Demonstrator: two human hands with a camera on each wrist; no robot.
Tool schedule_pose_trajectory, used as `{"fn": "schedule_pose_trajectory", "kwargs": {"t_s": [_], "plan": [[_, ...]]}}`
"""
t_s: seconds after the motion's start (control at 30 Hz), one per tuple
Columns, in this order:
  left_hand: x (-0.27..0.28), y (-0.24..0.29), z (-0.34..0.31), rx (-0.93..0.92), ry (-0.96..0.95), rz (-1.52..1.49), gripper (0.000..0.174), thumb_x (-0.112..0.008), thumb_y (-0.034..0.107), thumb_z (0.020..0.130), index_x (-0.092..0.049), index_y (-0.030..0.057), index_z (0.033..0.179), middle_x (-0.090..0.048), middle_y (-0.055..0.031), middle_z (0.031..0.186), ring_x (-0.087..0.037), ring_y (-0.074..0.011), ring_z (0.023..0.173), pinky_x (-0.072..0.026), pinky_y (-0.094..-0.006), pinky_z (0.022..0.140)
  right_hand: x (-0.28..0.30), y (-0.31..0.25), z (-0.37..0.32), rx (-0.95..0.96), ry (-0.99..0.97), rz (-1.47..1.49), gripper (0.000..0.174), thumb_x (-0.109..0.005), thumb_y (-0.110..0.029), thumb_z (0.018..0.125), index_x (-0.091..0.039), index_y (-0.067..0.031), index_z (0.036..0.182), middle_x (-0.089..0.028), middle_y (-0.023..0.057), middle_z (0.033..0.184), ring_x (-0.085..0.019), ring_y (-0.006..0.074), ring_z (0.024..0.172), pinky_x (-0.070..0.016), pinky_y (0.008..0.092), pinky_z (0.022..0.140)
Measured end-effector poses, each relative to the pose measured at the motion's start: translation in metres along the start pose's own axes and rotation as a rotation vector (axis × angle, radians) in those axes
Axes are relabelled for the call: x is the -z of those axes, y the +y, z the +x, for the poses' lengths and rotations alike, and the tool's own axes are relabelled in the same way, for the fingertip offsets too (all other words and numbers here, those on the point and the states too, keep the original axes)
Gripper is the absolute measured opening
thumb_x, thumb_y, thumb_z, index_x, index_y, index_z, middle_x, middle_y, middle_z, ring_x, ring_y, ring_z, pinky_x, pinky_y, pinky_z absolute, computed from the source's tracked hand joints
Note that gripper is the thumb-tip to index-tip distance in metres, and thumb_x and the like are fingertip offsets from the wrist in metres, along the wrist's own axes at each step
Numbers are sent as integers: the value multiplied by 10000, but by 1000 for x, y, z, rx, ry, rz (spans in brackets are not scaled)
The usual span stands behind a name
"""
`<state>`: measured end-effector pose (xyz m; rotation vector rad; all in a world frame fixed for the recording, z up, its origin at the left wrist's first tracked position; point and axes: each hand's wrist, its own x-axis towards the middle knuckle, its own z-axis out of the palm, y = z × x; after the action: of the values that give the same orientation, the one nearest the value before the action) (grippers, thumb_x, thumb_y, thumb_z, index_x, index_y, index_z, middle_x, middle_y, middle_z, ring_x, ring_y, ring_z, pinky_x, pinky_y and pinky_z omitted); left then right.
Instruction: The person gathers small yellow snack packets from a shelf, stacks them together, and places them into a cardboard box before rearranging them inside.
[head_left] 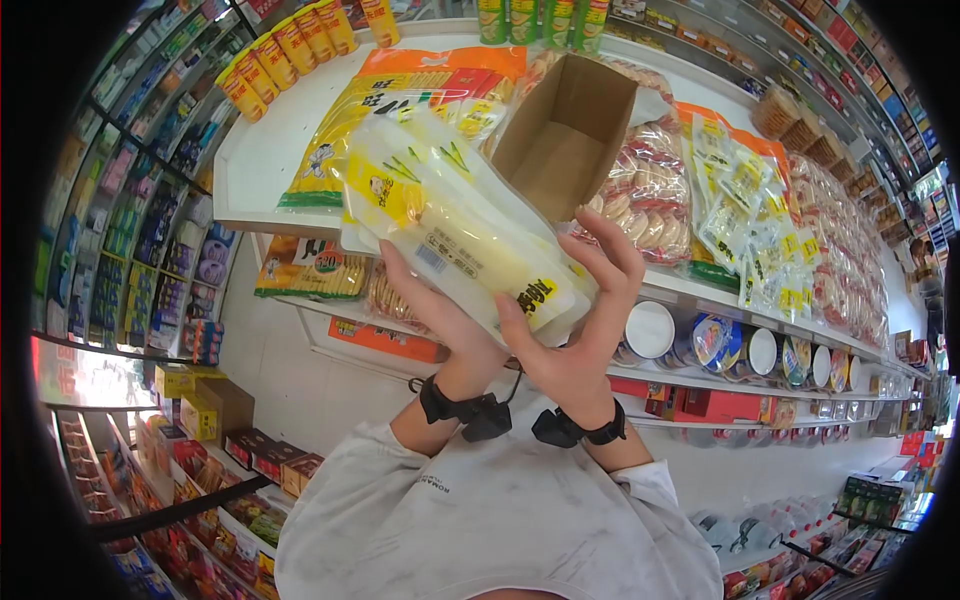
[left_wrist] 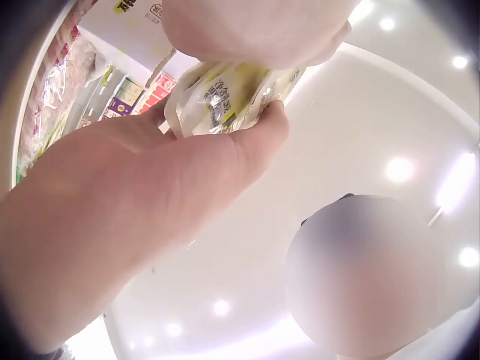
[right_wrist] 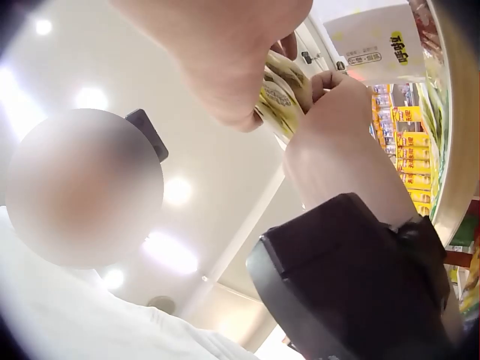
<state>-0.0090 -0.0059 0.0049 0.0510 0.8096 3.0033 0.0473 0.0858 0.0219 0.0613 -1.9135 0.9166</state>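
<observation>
Both hands hold a bundle of flat yellow-and-white plastic snack packets (head_left: 440,210), tilted above the edge of a white display shelf. My left hand (head_left: 440,310) grips its near left side, the far fingers hidden underneath. My right hand (head_left: 580,350) holds the right end, thumb on the printed top face and fingers round the far edge. In the left wrist view, the left thumb and fingers close round the packets (left_wrist: 225,97). Just beyond the bundle lies an open cardboard box (head_left: 570,140), brown inside, with no packets visible in it.
Large orange-and-yellow rice cracker bags (head_left: 340,130) and clear bags of wrapped crackers (head_left: 650,190) lie on the display shelf (head_left: 250,190). Yellow cans (head_left: 290,55) stand along its back left. Small packets (head_left: 735,200) lie at right, with round tins (head_left: 715,340) below. Stocked racks (head_left: 150,200) line the left.
</observation>
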Motion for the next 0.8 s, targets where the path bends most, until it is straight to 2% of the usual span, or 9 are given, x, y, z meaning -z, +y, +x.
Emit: {"fn": "schedule_pose_trajectory", "kwargs": {"t_s": [0.1,0.2,0.3,0.4,0.47,0.6,0.67,0.73,0.8], "plan": [[0,0,-4,37,-28,21,685,-485,503,1067,-389,46,1568,-506,-123,1504,-526,-247,1364,-439,-433,1148,-7,4,-3,-7,33,133,722,-885,-101,775,-545,12,1402,-586,231,1392,-593,371,1247,-499,448,1036],[2,-3,-14,159,-119,52,657,-522,461,1069,-408,32,1554,-525,-127,1485,-540,-245,1349,-448,-438,1140,-6,4,-3,-9,-11,109,610,-843,-100,811,-586,16,1352,-599,227,1397,-600,382,1266,-476,456,1078],[5,-9,-26,290,-207,81,630,-559,419,1072,-428,19,1540,-545,-132,1466,-553,-244,1335,-457,-444,1132,4,5,-2,-36,15,48,501,-766,-116,867,-604,30,1318,-602,229,1378,-602,400,1293,-452,467,1114],[16,-13,-34,349,-233,44,543,-635,326,1049,-507,25,1482,-607,-118,1404,-606,-218,1268,-506,-412,1082,6,14,-1,-101,11,201,443,-686,-109,903,-598,37,1312,-604,237,1355,-596,414,1305,-443,474,1124],[15,-18,-35,411,-159,-44,457,-748,154,1007,-583,31,1414,-668,-90,1333,-676,-178,1166,-577,-346,1003,1,21,-2,-159,62,336,505,-639,-199,947,-530,47,1375,-591,244,1361,-576,410,1333,-417,495,1146],[-6,-14,-22,306,-124,257,346,-789,113,974,-686,20,1291,-725,-60,1245,-691,-140,1115,-581,-295,958,-13,24,-6,-366,252,478,697,-587,-372,1012,-381,50,1526,-550,257,1444,-509,376,1410,-372,502,1194],[-4,-6,-8,262,-191,336,331,-798,117,967,-701,22,1268,-729,-48,1248,-688,-130,1116,-578,-286,950,-11,29,-11,-562,239,719,793,-591,-456,1022,-322,45,1574,-500,261,1520,-477,352,1437,-341,500,1223],[-5,8,-3,262,-257,468,338,-792,112,969,-695,23,1280,-724,-41,1267,-686,-128,1122,-575,-287,950,1,28,-17,-705,223,885,804,-537,-511,1047,-292,21,1598,-415,238,1608,-448,341,1462,-304,495,1254],[-8,9,-12,212,-325,394,348,-792,105,955,-695,30,1281,-724,-51,1277,-689,-135,1127,-572,-298,953,0,14,-18,-580,155,757,780,-507,-491,1064,-272,5,1619,-360,210,1647,-424,341,1484,-299,491,1262]]}}
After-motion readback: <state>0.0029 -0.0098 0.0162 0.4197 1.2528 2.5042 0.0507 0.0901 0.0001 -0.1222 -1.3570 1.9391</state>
